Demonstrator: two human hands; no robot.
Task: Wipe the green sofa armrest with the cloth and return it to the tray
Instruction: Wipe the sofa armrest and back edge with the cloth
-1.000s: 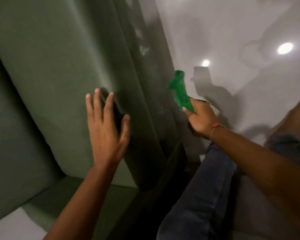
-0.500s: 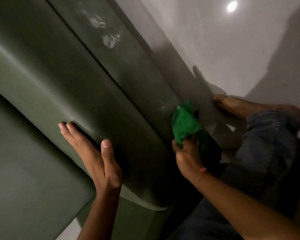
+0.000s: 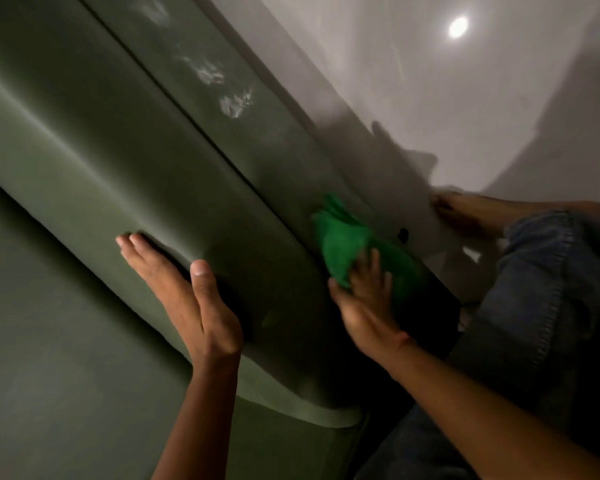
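Note:
The green sofa armrest [image 3: 125, 174] fills the left and middle of the head view, running diagonally. Its outer side panel [image 3: 229, 109] carries pale smudges near the top. My left hand [image 3: 184, 299] lies flat and open on the rounded top of the armrest. My right hand [image 3: 368, 303] presses a bright green cloth [image 3: 343, 240] against the lower part of the side panel, fingers spread over it. No tray is in view.
A glossy pale floor [image 3: 430, 98] with a light reflection spreads to the upper right. My jeans-clad leg [image 3: 548, 299] and bare foot [image 3: 471, 213] lie on the floor right of the cloth. The sofa seat cushion [image 3: 42, 358] is at lower left.
My right hand brought the cloth from the air down onto the armrest's side panel and now presses it flatter. My left hand slid along the armrest top. The view tilted.

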